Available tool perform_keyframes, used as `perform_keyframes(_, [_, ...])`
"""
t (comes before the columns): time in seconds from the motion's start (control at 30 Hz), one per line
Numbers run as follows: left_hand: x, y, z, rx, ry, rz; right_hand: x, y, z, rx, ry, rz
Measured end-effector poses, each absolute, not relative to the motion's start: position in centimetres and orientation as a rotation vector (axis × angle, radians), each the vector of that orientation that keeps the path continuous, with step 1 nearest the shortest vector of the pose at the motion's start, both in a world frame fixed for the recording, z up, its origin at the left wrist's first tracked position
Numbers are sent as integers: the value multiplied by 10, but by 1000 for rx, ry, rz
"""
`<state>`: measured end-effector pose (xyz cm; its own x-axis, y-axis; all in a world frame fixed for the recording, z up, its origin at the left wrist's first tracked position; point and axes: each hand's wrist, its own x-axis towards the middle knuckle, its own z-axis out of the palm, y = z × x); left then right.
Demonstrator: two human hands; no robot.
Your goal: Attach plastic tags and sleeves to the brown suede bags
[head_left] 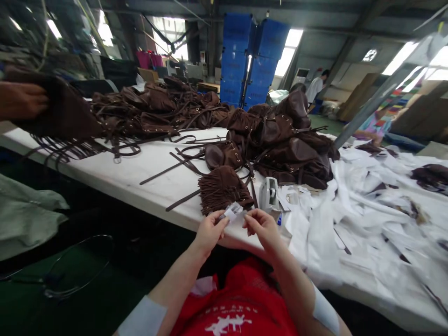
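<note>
Between thumb and fingers of my left hand [210, 232] is a small clear plastic packet [234, 210] with a white paper or label on it. Just to its right my right hand [262, 227] is closed in a pinch; whatever it grips, if anything, is too small to make out. Behind the packet, at the table's front edge, lies a dark brown fringed bag [224, 189]. A grey-white device [269, 193], perhaps a tape dispenser, stands beyond my right hand.
Brown drawstring bags [280, 144] are heaped on the white table [129, 170], with another pile [147, 107] behind. White wrapping sheets [367, 205] cover the right side. At far left a co-worker's hand [23, 100] holds a fringed bag [63, 107]. A metal pole [371, 105] slants at right.
</note>
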<state>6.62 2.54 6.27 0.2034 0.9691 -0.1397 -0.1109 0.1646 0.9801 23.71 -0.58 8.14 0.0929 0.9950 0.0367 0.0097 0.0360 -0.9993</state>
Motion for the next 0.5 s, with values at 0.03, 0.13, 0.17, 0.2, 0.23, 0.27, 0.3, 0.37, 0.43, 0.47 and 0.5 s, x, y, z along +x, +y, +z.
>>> perform_keyframes(0.03, [67, 25, 62, 1107, 1045, 1013, 229, -3, 86, -1204, -1182, 1157])
perform_keyframes(0.13, [66, 24, 61, 1139, 1059, 1016, 217, 4, 83, -1216, -1204, 1247])
perform_keyframes(0.17, [65, 24, 61, 1150, 1067, 1017, 217, 5, 79, -1243, -1204, 1253])
perform_keyframes(0.2, [64, 24, 60, 1164, 1073, 1016, 217, 7, 75, -1270, -1201, 1255])
perform_keyframes(0.23, [64, 24, 59, 1183, 1074, 1015, 218, 9, 70, -1292, -1197, 1256])
perform_keyframes(0.27, [63, 24, 58, 1204, 1073, 1017, 219, 10, 66, -1306, -1194, 1264])
perform_keyframes(0.3, [63, 24, 57, 1222, 1073, 1022, 220, 12, 63, -1311, -1191, 1276])
perform_keyframes(0.37, [63, 25, 56, 1249, 1080, 1029, 221, 15, 59, -1308, -1186, 1304])
perform_keyframes(0.43, [63, 25, 56, 1263, 1096, 1040, 220, 15, 58, -1319, -1195, 1326])
perform_keyframes(0.47, [64, 25, 57, 1267, 1111, 1051, 219, 14, 58, -1327, -1201, 1337])
perform_keyframes(0.5, [65, 25, 57, 1277, 1116, 1067, 219, 14, 57, -1330, -1219, 1359])
